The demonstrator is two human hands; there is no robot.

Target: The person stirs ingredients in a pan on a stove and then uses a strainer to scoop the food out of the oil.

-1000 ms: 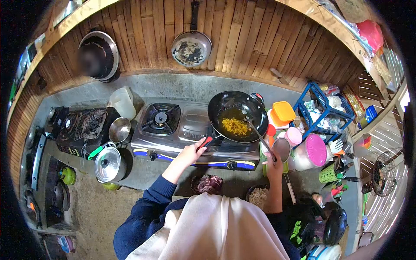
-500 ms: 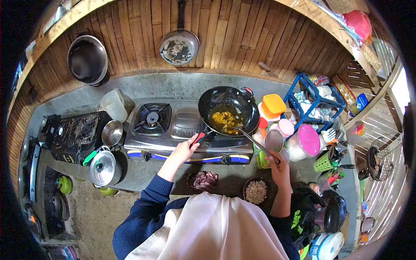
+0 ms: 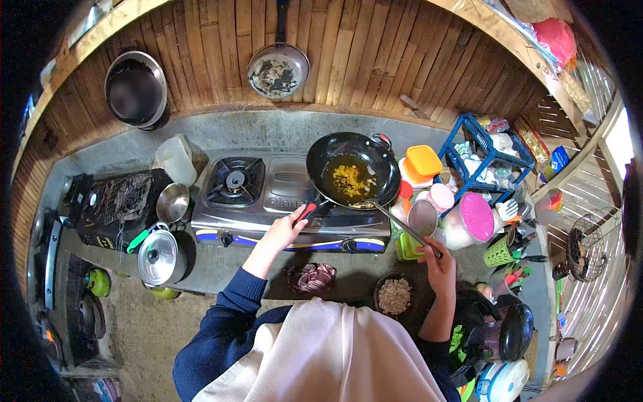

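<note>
A black wok (image 3: 385,164) sits on the right burner of a gas stove (image 3: 284,224). Yellow-orange food (image 3: 349,181) lies in oil at its bottom. My left hand (image 3: 282,231) is closed around the wok's red and black handle (image 3: 306,212). In my right hand (image 3: 440,263) is the shaft of a long metal spatula (image 3: 405,226); its head rests at the wok's near rim. Below the stove front, a bowl of pale crumbly food (image 3: 394,295) stands near my right forearm, and a crumpled maroon patterned cloth (image 3: 313,277) lies to its left.
Left of the stove are a lidded pot (image 3: 159,258), a small steel bowl (image 3: 173,203) and a black grill stove (image 3: 117,204). Tubs such as a pink-lidded one (image 3: 476,217) and a blue rack (image 3: 485,154) crowd the right. Pans hang on the wall, including a frying pan (image 3: 278,71).
The spatula head has drawn back from the food to the wok's near rim, and my right hand has shifted slightly right. The food sits more gathered in the middle. My left hand stays on the handle.
</note>
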